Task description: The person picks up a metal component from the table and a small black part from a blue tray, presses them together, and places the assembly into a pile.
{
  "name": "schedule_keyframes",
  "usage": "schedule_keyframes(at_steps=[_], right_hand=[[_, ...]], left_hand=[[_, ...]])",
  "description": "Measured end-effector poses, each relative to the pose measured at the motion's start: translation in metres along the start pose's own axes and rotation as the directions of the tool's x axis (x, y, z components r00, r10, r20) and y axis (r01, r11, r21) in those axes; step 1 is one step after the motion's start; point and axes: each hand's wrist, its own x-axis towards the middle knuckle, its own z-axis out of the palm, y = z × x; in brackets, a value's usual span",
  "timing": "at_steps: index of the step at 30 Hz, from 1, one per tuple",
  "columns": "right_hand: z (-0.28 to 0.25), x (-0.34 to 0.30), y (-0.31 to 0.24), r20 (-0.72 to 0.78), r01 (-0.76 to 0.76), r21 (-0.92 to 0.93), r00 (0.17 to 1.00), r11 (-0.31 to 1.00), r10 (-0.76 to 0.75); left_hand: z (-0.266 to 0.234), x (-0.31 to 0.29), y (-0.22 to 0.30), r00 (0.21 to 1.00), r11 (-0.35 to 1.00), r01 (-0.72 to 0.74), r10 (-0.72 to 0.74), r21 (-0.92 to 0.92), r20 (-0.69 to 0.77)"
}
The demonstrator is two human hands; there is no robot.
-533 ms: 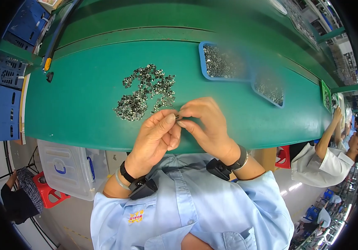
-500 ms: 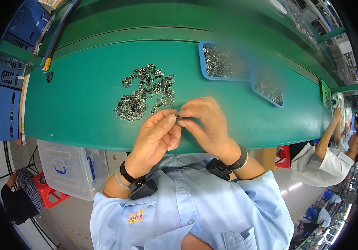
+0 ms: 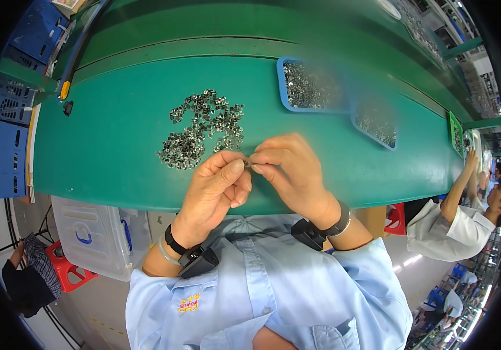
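Observation:
My left hand [image 3: 218, 184] and my right hand [image 3: 291, 169] meet fingertip to fingertip over the near part of the green table [image 3: 128, 128]. Between them is a tiny dark metal piece [image 3: 247, 164], mostly covered by the fingers. The left thumb and forefinger pinch it, and the right thumb and forefinger close on its other side. Just beyond the left hand lies a loose pile of small shiny metal pieces [image 3: 183, 149], spreading out toward the far side of the table.
A blue tray [image 3: 283, 87] of small metal parts stands at the far right, with a second blue tray [image 3: 373, 140] beside it. A clear lidded box [image 3: 90, 233] sits below the table's left edge. A co-worker [image 3: 451, 230] works at the right.
Both hands stay together at nearly the same spot. The right fingers have shifted slightly around the small metal piece. The pile looks the same.

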Motion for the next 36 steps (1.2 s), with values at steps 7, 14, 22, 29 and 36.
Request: schedule_keyframes(at_steps=[7,14,22,29,36], right_hand=[[-0.008,0.005,-0.007,0.099,-0.019,-0.036,0.995,0.999,0.023],[-0.009,0.007,-0.011,0.137,-0.024,0.006,0.990,1.000,0.023],[-0.007,0.007,-0.010,0.139,-0.113,0.156,0.986,0.981,0.091],[-0.008,0.007,-0.008,0.169,-0.096,0.164,0.983,0.982,0.068],[-0.010,0.007,-0.010,0.186,-0.098,0.139,0.980,0.985,0.071]], left_hand=[[0.001,-0.001,0.001,1.000,0.999,-0.026,0.026,0.036,-0.009],[-0.001,-0.002,0.002,0.998,0.989,-0.064,0.067,0.129,-0.015],[-0.005,-0.001,0.001,0.996,0.988,-0.086,0.084,0.130,0.023],[-0.007,0.000,0.001,0.993,0.974,-0.117,0.113,0.195,0.030],[-0.007,0.001,0.002,0.990,0.965,-0.137,0.131,0.225,0.044]])
